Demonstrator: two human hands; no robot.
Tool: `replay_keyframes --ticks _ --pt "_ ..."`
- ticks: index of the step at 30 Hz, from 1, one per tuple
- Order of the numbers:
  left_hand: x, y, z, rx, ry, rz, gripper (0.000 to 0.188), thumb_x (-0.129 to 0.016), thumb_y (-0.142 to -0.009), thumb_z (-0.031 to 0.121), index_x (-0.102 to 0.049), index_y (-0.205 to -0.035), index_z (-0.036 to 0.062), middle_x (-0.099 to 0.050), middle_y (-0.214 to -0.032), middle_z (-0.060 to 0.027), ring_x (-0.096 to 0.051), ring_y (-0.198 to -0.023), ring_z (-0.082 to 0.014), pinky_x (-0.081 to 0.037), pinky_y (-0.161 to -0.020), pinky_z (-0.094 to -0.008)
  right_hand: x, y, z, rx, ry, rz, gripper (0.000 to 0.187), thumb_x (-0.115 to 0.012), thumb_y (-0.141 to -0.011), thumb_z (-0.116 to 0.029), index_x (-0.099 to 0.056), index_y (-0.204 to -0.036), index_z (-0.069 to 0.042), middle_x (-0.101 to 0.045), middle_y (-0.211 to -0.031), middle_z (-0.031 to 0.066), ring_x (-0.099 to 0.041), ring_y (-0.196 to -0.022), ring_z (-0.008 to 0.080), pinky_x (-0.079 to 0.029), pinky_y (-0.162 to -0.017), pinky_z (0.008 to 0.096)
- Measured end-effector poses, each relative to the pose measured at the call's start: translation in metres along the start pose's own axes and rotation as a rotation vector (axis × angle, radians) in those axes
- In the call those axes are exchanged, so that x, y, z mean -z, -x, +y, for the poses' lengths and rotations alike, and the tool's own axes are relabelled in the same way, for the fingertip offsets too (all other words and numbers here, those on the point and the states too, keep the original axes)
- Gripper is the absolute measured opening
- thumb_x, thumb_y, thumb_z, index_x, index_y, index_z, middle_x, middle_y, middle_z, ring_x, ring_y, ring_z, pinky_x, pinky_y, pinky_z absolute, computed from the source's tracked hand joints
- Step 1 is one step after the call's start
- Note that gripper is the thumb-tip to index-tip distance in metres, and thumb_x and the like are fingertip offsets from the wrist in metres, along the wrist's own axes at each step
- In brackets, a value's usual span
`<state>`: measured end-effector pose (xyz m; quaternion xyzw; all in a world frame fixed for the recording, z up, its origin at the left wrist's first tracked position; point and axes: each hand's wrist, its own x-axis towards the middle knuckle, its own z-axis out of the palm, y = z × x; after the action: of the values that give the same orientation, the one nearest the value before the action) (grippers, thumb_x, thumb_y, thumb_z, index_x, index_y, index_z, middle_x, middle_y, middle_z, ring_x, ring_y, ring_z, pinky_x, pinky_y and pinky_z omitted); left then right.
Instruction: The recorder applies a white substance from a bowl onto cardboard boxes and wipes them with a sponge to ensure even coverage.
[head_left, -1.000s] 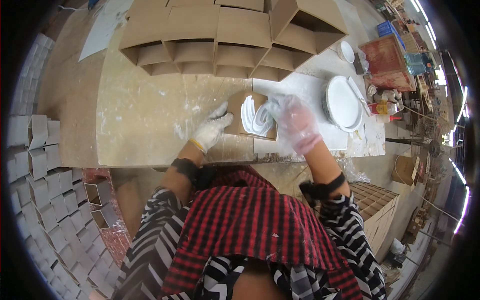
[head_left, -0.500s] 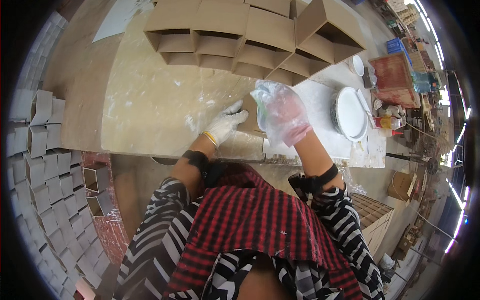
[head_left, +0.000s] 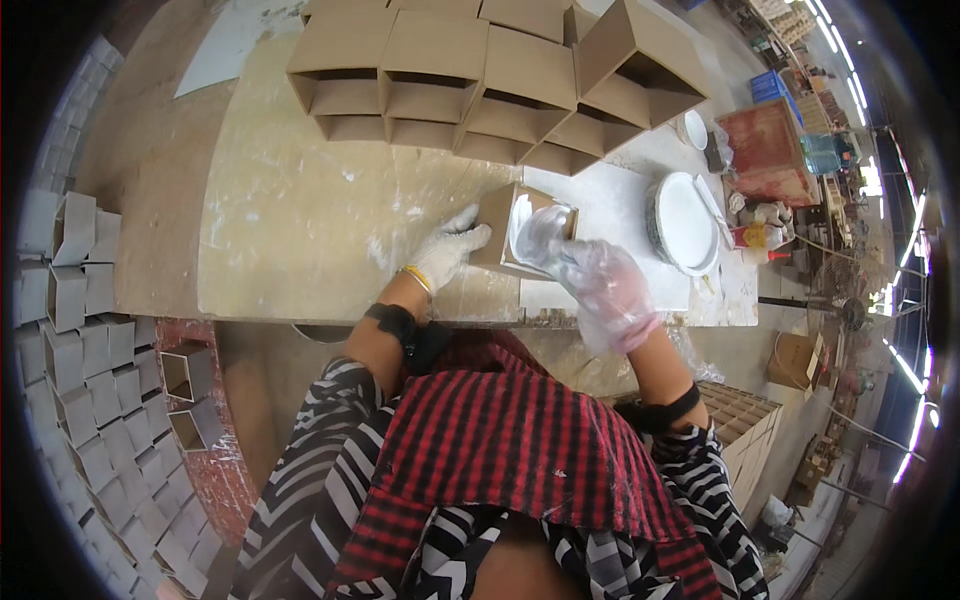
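Note:
A small brown cardboard box (head_left: 497, 222) stands on the worktable in front of me, with wet white paste smeared on its upward side. My left hand (head_left: 450, 250), in a whitish knit glove with a yellow cuff, grips the box by its left side. Clear, crinkled plastic covers my right hand (head_left: 605, 290), whose front end touches the pasted side of the box. The plastic blurs the fingers, so whether they hold anything does not show. To the right sits a round tub of white paste (head_left: 685, 222), with a flat white stick (head_left: 712, 208) across its rim.
Joined cardboard boxes (head_left: 430, 100) stand at the table's far side, one tilted on top. Beyond the tub are a white cup (head_left: 692, 128) and a red-tipped bottle (head_left: 760, 238). Stacked grey boxes (head_left: 100, 390) fill the left; a gridded carton (head_left: 740, 420) stands low at right.
My right hand has moved down and to the right, uncovering the box and the white paste on it. The left hand has stayed at the box's left side.

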<state>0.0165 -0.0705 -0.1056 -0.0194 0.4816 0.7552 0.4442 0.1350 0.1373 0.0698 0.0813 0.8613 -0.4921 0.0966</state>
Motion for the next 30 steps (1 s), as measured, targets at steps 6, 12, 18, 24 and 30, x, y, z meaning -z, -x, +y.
replay_keyframes --ticks 6,12,18,24,30 --pt "0.001 0.001 0.001 0.002 -0.051 -0.022 0.079 -0.07 -0.095 0.03 -0.029 -0.158 0.0058 -0.034 -0.161 -0.0142 -0.04 -0.142 -0.0264 -0.049 -0.102 -0.0382 -0.02 -0.084 -0.01 0.21 -0.011 -0.029 0.035 -0.065 -0.092 -0.027 -0.071 -0.116 -0.002 -0.073 -0.114 0.0144 -0.07 -0.104 0.0265 -0.054 -0.089 0.0332" --pt "0.001 0.004 0.0 0.029 -0.121 0.053 0.074 -0.069 -0.096 0.029 -0.034 -0.157 0.0063 -0.036 -0.16 -0.014 -0.039 -0.141 -0.0239 -0.047 -0.102 -0.0346 0.019 -0.11 0.035 0.455 0.64 0.025 0.036 -0.057 -0.096 -0.034 -0.072 -0.115 -0.007 -0.072 -0.114 0.0136 -0.068 -0.105 0.0307 -0.053 -0.091 0.0389" --pt "-0.006 0.008 0.003 0.04 -0.078 0.088 0.072 -0.07 -0.096 0.024 -0.034 -0.157 0.0087 -0.041 -0.156 -0.0123 -0.048 -0.134 -0.0234 -0.051 -0.099 -0.0374 0.046 -0.094 0.042 0.396 0.855 -0.044 0.031 -0.055 -0.098 -0.03 -0.072 -0.113 -0.009 -0.073 -0.111 0.0125 -0.068 -0.101 0.0316 -0.054 -0.089 0.0405" --pt "-0.006 0.01 0.002 0.029 0.099 0.053 0.072 -0.07 -0.096 0.017 -0.033 -0.157 0.0101 -0.046 -0.151 -0.0103 -0.054 -0.128 -0.0212 -0.057 -0.093 -0.0427 0.034 -0.096 0.025 0.467 0.519 -0.049 0.031 -0.058 -0.094 -0.032 -0.072 -0.11 -0.01 -0.072 -0.109 0.0118 -0.068 -0.103 0.0308 -0.054 -0.089 0.041" --pt "-0.004 0.008 0.002 0.03 0.116 0.059 0.072 -0.07 -0.096 0.016 -0.033 -0.158 0.0102 -0.046 -0.151 -0.0074 -0.052 -0.129 -0.0191 -0.056 -0.092 -0.0398 0.023 -0.067 0.016 0.129 0.682 0.037 0.031 -0.057 -0.093 -0.035 -0.071 -0.103 -0.009 -0.071 -0.104 0.011 -0.068 -0.097 0.0319 -0.052 -0.087 0.0439"
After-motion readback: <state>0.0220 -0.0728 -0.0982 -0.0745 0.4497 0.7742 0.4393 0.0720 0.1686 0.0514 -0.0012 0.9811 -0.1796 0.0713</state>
